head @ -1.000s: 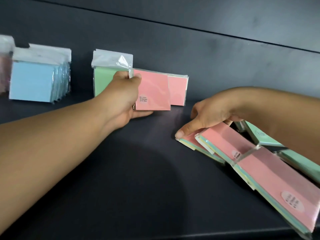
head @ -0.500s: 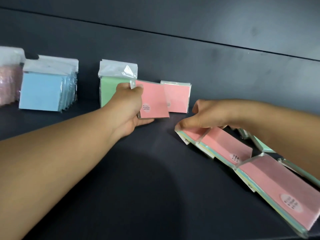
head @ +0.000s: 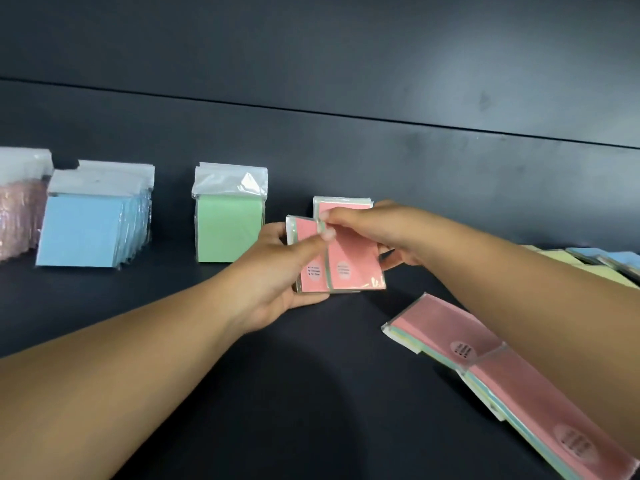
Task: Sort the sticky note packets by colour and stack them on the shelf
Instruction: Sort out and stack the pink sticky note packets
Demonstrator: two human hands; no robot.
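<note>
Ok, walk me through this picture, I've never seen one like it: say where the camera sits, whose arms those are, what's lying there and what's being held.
The camera is worn on a person's head and looks forward and down, so the two bare arms are the wearer's own. There is no machine. The left hand grips one pink sticky note packet. The right hand pinches a second pink packet beside it. On the dark shelf, standing against the back wall, are a blue stack, a green stack and a pink pile behind the hands. Unsorted packets lie flat at the right.
</note>
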